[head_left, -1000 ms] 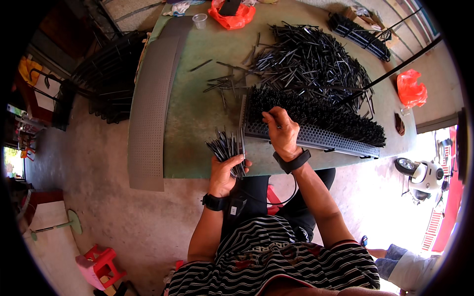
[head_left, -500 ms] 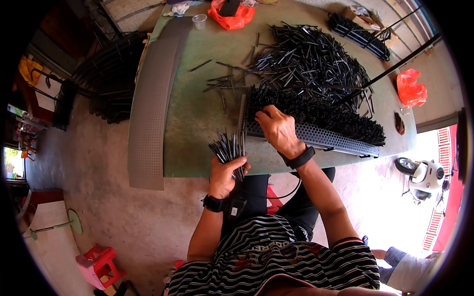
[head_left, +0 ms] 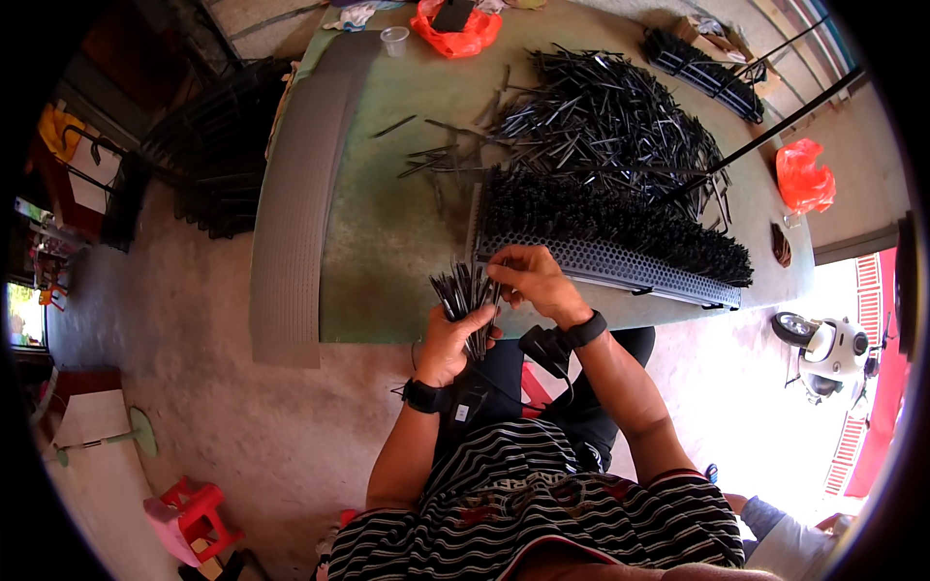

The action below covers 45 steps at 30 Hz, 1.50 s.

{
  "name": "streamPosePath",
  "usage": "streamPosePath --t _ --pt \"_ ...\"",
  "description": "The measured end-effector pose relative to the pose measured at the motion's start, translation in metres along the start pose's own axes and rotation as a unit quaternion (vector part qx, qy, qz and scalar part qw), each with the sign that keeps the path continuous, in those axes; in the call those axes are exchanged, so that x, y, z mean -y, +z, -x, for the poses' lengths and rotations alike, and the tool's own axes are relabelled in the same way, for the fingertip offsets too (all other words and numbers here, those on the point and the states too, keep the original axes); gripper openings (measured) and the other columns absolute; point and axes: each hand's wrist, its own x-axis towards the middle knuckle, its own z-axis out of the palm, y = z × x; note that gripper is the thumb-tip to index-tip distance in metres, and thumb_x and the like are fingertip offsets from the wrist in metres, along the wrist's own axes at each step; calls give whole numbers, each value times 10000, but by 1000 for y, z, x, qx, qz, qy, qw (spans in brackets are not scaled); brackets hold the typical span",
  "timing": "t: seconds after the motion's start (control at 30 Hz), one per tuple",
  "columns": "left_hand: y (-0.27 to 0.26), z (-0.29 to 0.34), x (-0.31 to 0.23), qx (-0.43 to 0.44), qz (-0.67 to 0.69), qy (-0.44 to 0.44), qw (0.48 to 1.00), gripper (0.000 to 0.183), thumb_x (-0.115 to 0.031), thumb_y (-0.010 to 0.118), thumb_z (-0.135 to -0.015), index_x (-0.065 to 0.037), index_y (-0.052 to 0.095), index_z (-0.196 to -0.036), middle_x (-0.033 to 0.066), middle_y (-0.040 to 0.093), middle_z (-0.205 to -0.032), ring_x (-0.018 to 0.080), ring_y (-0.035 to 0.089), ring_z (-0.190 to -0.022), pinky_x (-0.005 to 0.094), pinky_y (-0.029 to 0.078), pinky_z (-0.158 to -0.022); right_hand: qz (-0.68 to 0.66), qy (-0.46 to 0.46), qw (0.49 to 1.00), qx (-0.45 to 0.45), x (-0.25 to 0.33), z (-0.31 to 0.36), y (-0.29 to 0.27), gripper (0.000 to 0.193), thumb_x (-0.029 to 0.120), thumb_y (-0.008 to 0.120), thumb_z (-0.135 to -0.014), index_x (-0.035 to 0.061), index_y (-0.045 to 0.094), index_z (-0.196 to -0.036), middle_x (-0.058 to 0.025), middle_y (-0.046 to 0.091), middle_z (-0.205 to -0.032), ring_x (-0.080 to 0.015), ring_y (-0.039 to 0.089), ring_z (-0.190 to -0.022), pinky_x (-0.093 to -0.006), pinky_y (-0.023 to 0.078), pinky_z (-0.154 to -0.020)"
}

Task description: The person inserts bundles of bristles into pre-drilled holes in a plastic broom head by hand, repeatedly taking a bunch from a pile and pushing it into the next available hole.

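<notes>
My left hand [head_left: 453,341] is closed around a bundle of thin black strips [head_left: 463,290], their ends fanning out above the fist. At the right side of this bundle, my right hand [head_left: 531,281] pinches the end of a strip between thumb and fingertips. Just beyond my hands lies a long grey perforated metal panel [head_left: 620,261], its holes showing along the near side. Dense black strips [head_left: 601,208] stand up from it like bristles. Behind the panel spreads a large heap of loose black strips [head_left: 610,116].
A flat perforated sheet [head_left: 289,223] covers the left side of the green table [head_left: 387,261]. Far back are a clear plastic cup [head_left: 394,41] and a red bag [head_left: 455,37]. A black rod [head_left: 785,126] slants over the right side. Another bristled piece [head_left: 702,73] lies at the far right.
My right hand has come down and toward me from the bristled panel to the bundle. My left hand has shifted slightly right and still grips the strips.
</notes>
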Motion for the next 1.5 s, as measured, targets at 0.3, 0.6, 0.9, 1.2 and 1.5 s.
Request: streamPosePath --t 0.3,0.6,0.9,1.2,1.5 --pt "-18 -6 1 47 86 -65 993 293 -133 645 -821 -31 555 -1081 145 643 -861 274 650 -635 311 511 -492 -1 -25 999 -23 -3 2 -7 119 77 615 -827 -38 611 -854 -31 571 -621 -72 532 -496 -205 428 -399" --pt "-18 -15 -2 63 109 -96 987 342 -148 667 -807 -38 547 -1108 137 647 -867 237 625 -585 307 486 -485 45 -103 991 -77 -1 14 -2 87 56 596 -832 -31 592 -835 -31 573 -602 -69 531 -491 -212 432 -417" --pt "-29 -23 11 65 20 2 998 327 -80 699 -758 -19 587 -1059 137 653 -855 180 575 -541 282 442 -461 70 -107 981 -147 -5 24 2 106 76 581 -862 -29 569 -854 -32 555 -594 -78 524 -488 -219 429 -429" --pt "-31 -8 12 -33 90 -51 994 337 -39 690 -744 6 586 -1061 108 651 -832 184 597 -581 298 488 -513 334 -503 770 -207 -16 33 7 147 -65 578 -710 10 580 -836 -99 588 -816 -217 615 -744 -264 514 -590" --pt "-18 -23 14 -25 165 -18 986 181 2 633 -794 -13 614 -974 84 640 -877 199 615 -748 314 511 -633 439 -523 730 12 -44 45 15 360 88 725 -645 -3 599 -971 -146 546 -985 -295 582 -896 -372 509 -726"
